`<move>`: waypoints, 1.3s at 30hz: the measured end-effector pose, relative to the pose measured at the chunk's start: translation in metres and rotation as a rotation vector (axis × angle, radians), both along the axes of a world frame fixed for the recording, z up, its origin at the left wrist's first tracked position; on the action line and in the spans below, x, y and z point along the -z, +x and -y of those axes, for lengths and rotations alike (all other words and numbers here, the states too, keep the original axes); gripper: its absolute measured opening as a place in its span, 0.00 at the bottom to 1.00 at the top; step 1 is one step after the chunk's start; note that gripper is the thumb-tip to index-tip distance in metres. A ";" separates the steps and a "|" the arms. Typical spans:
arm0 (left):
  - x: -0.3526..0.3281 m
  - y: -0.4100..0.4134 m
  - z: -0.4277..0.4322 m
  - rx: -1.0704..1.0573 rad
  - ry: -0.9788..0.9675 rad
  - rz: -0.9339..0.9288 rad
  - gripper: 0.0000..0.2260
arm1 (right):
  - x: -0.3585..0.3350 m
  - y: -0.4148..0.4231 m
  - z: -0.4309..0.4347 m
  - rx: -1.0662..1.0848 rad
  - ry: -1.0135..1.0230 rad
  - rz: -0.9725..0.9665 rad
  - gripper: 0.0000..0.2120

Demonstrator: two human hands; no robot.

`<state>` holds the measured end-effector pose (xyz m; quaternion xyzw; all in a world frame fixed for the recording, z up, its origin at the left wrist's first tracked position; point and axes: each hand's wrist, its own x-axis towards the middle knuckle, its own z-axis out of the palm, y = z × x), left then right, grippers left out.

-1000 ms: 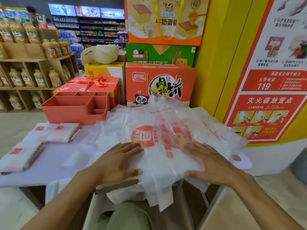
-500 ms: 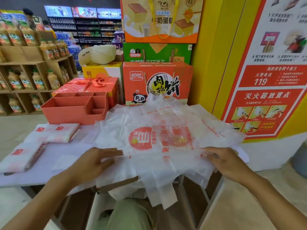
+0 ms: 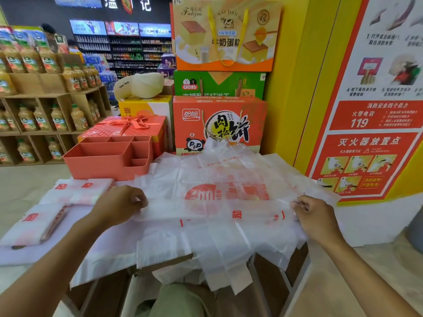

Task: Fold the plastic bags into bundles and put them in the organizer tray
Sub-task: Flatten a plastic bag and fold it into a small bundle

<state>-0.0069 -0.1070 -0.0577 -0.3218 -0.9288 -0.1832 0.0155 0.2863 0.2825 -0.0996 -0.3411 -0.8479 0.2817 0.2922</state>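
Observation:
A stack of thin white plastic bags [image 3: 219,179] with red print lies spread over the table in front of me, handles hanging over the near edge. My left hand [image 3: 121,205] pinches the left edge of the top bag, and my right hand [image 3: 313,216] pinches its right edge; the near part of that bag is lifted and doubled over between them. The coral organizer tray [image 3: 107,156], with several compartments and nothing in them, stands at the back left of the table. Two folded bag bundles [image 3: 82,189] [image 3: 34,223] lie left of my left hand.
Stacked snack cartons [image 3: 219,124] and a red gift box [image 3: 128,126] stand behind the table. A yellow wall with a red poster [image 3: 366,143] is on the right. Shelves of juice bottles [image 3: 45,115] fill the left. My knee [image 3: 180,300] is under the table edge.
Both hands went from lying flat on the bags to the bag's side edges, took hold of them, and lifted the near part away from me into a fold.

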 end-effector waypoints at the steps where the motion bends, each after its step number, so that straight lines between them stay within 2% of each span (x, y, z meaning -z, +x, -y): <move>1: -0.004 0.002 0.000 -0.025 -0.060 -0.036 0.08 | 0.002 -0.001 -0.001 0.018 0.030 0.028 0.11; 2: -0.007 0.005 -0.001 -0.048 -0.124 -0.090 0.03 | 0.005 -0.001 -0.002 0.045 0.079 0.062 0.12; 3: -0.008 0.008 -0.002 -0.067 -0.181 -0.177 0.05 | 0.008 -0.002 -0.002 0.073 0.129 0.093 0.13; 6: 0.005 0.016 -0.011 -0.043 -0.322 -0.513 0.18 | 0.009 -0.005 0.008 0.115 0.241 0.122 0.08; 8: 0.010 0.030 -0.025 0.062 -0.279 -0.575 0.22 | 0.009 -0.009 0.013 0.149 0.269 0.135 0.05; 9: 0.013 0.039 -0.033 0.155 -0.233 -0.523 0.22 | 0.011 -0.011 0.015 0.164 0.261 0.152 0.06; 11: 0.015 0.059 -0.050 0.342 -0.141 -0.293 0.22 | 0.012 -0.015 0.020 0.182 0.233 0.180 0.07; 12: 0.019 0.065 -0.058 0.393 -0.147 -0.183 0.26 | 0.012 -0.015 0.022 0.191 0.222 0.182 0.07; 14: 0.031 0.070 -0.068 0.406 -0.226 -0.108 0.32 | 0.010 -0.014 0.024 0.199 0.215 0.171 0.06; 16: 0.044 0.067 -0.071 0.369 -0.247 -0.090 0.30 | 0.009 -0.012 0.024 0.192 0.196 0.163 0.07; 20: 0.051 0.056 -0.069 0.325 -0.260 -0.058 0.28 | 0.006 -0.013 0.022 0.214 0.151 0.173 0.14; 25: 0.046 0.036 -0.061 0.273 -0.254 -0.056 0.24 | 0.000 -0.021 0.018 0.251 0.204 0.226 0.09; 29: 0.046 0.031 -0.063 0.279 -0.227 -0.109 0.24 | -0.012 -0.021 0.022 0.225 0.281 0.344 0.07; 32: 0.051 0.032 -0.066 0.271 -0.222 -0.123 0.31 | -0.015 -0.022 0.037 0.261 0.492 0.392 0.24; 34: 0.057 0.032 -0.066 0.263 -0.213 -0.145 0.31 | -0.015 -0.029 0.059 0.086 0.621 0.313 0.23; 36: 0.060 0.032 -0.065 0.262 -0.195 -0.160 0.29 | -0.013 -0.040 0.079 -0.172 0.658 0.322 0.20; 39: 0.061 0.030 -0.063 0.270 -0.192 -0.147 0.30 | -0.013 -0.058 0.096 -0.386 0.494 0.441 0.22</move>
